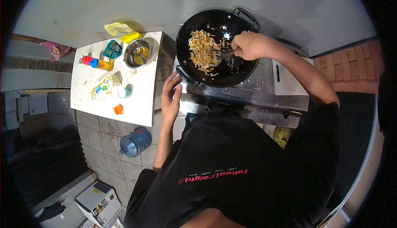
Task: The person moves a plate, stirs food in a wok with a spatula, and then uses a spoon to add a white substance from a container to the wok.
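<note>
A utensil (223,55) is gripped in the right hand (248,46) over the wok (231,69). Its long axis runs left-right, tip pointed left into the noodles (202,52) piled on the wok's left side. The left hand (170,100) is laid open on the stove (248,95) edge, just beside the near-left handle (184,76).

White side table (140,104) on the left, crowded; steel bowl (137,52) at its far edge, teal packet (112,49) just beside it; red-capped bottle (96,62) lying on its side; small orange lid (119,109) near the front; yellow bag (118,28) behind the table; blue water jug (135,142) down on the tiled floor (107,162); brick wall (351,64) far right.
</note>
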`<state>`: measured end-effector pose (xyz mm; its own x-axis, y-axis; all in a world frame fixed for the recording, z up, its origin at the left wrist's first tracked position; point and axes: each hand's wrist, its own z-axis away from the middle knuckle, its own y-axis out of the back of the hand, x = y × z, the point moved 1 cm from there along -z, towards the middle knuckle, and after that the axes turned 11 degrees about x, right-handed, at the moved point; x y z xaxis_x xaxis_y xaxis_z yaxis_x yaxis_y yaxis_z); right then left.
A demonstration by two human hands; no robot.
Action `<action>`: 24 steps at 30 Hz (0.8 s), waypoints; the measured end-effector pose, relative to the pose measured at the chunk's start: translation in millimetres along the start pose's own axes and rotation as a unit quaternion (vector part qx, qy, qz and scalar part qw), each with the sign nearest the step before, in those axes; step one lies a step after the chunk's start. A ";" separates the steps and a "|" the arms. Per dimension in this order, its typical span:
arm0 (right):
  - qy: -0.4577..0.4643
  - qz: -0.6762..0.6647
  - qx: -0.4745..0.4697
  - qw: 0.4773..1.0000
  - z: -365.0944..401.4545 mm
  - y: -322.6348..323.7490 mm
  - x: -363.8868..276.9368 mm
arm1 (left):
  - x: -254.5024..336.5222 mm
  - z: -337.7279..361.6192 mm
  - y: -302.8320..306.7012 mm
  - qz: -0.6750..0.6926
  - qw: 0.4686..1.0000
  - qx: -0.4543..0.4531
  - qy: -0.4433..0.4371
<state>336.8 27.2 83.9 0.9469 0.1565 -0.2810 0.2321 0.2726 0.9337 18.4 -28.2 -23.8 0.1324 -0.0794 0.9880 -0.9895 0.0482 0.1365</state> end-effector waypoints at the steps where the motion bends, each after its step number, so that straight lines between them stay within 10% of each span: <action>1: 0.003 0.000 -0.001 1.000 1.3 11.3 -6.3 | -6.9 -2.0 0.2 -0.007 0.998 0.023 0.052; 5: -0.027 0.120 -0.160 0.979 5.3 35.6 -29.2 | -6.9 -14.0 -11.3 0.119 0.954 0.033 0.273; 9: -0.019 0.000 0.014 1.000 -1.5 4.1 -36.0 | -19.9 -26.2 -18.5 0.077 0.968 0.033 0.235; 14: 0.007 0.070 -0.143 0.987 10.4 24.7 -48.9 | -22.6 -27.5 -13.5 0.035 0.971 -0.012 0.234; 18: -0.010 0.027 0.057 0.998 6.9 -8.5 -44.4 | -23.9 -20.0 -20.9 -0.025 0.978 -0.007 0.208; 24: -0.053 0.167 -0.026 0.984 19.8 6.3 -42.7 | -16.4 -15.1 -22.9 -0.175 0.976 -0.009 0.127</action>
<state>302.2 3.5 106.2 0.9867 0.1475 0.0676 -0.1061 0.2714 0.9566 39.7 -12.9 -42.0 0.4752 0.1545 0.8662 -0.8799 0.0789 0.4686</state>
